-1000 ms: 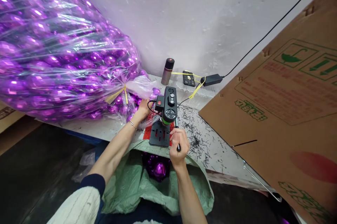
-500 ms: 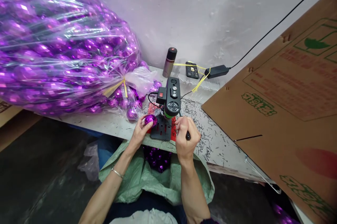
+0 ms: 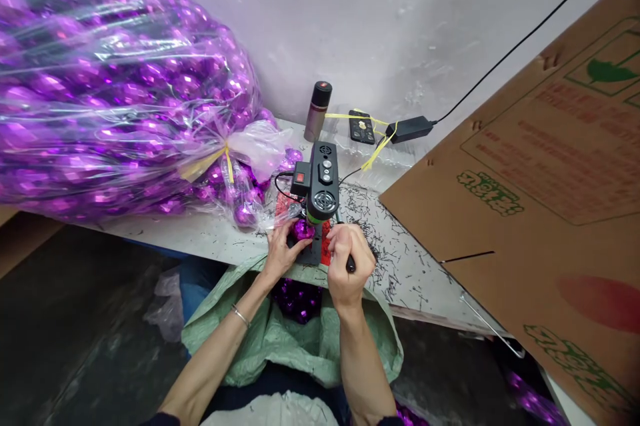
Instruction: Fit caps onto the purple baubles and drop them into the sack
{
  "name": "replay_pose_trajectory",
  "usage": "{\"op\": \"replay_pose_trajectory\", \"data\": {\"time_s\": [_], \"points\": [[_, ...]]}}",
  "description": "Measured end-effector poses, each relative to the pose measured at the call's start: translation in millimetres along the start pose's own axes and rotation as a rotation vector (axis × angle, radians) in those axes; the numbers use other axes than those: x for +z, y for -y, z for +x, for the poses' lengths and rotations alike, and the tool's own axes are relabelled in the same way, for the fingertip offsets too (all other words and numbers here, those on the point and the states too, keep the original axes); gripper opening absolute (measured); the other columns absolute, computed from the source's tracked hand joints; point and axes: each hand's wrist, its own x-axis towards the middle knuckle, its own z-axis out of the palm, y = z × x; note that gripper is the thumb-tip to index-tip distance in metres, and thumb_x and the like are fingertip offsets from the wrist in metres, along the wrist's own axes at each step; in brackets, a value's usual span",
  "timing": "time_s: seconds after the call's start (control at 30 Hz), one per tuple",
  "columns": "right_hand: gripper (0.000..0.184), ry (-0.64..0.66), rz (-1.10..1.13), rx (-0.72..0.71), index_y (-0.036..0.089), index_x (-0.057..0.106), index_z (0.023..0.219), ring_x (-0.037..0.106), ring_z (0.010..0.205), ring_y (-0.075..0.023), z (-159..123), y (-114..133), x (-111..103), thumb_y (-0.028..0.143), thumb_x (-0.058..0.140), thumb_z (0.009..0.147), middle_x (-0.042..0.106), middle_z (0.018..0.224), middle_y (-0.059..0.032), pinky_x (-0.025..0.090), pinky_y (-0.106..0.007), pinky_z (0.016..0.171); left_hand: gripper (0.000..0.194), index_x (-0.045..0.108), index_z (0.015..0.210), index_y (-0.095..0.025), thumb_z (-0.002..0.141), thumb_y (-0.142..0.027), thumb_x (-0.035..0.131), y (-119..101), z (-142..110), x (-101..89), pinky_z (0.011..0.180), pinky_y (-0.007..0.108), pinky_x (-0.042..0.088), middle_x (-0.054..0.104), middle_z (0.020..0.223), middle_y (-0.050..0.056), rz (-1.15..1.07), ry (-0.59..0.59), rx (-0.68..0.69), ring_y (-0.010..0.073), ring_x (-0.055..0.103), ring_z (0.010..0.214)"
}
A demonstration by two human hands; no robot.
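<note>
Pale wall (image 3: pixel 380 33) rises behind a whitish table (image 3: pixel 210 238) in the head view, dark bits (image 3: pixel 395 246) scattered at right. The left hand (image 3: pixel 283 253) grasps a faceted purple ball (image 3: pixel 303 229) between thumb and fingers, beneath a black machine (image 3: pixel 324 179), over its base plate (image 3: pixel 314 255). The right hand (image 3: pixel 345 283) is clenched around a black-ended handle (image 3: pixel 351 265) beside it. A large clear bag (image 3: pixel 125 99) of purple balls lies left; an open green sack (image 3: pixel 220 339) spreads below the near edge.

Machine (image 3: pixel 325 176) on table (image 3: pixel 215 239), bag (image 3: pixel 125 99) left, box (image 3: pixel 540 213) right
Ball (image 3: pixel 303 230) under the machine's near end; flask (image 3: pixel 317 113) behind, adapter (image 3: pixel 411 129) behind to the right; sack (image 3: pixel 280 354) before the table
</note>
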Motion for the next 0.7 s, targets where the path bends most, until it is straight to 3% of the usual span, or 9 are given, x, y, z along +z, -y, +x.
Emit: {"op": "replay_pose_trajectory", "data": {"time_s": [0.27,0.7], "points": [[0.031,0.019,-0.01,-0.015,0.022,0.05,0.071,0.059,0.071,-0.0129,-1.7,1.2,-3.1,0.011,0.042,0.099,0.057,0.071,0.0008,0.046,-0.028,0.067,0.052,0.06,0.131,-0.022,0.087,-0.044,0.075,-0.8,-5.0,7.9,0.107,0.046,0.043,0.072,0.121,0.011,0.092,-0.011,0.133,0.0286,0.066,0.112],[0.028,0.005,-0.076,-0.135,0.022,0.051,0.075,0.063,0.072,-0.0136,-33.5,-24.3,3.2,0.009,0.04,0.097,0.059,0.073,0.0004,0.049,-0.028,0.064,0.055,0.062,0.123,-0.022,0.08,-0.048,0.082,0.8,-6.3,6.7,0.1,0.045,0.048,0.069,0.113,0.009,-0.01,-0.017,0.036,0.03,0.064,0.11]]}}
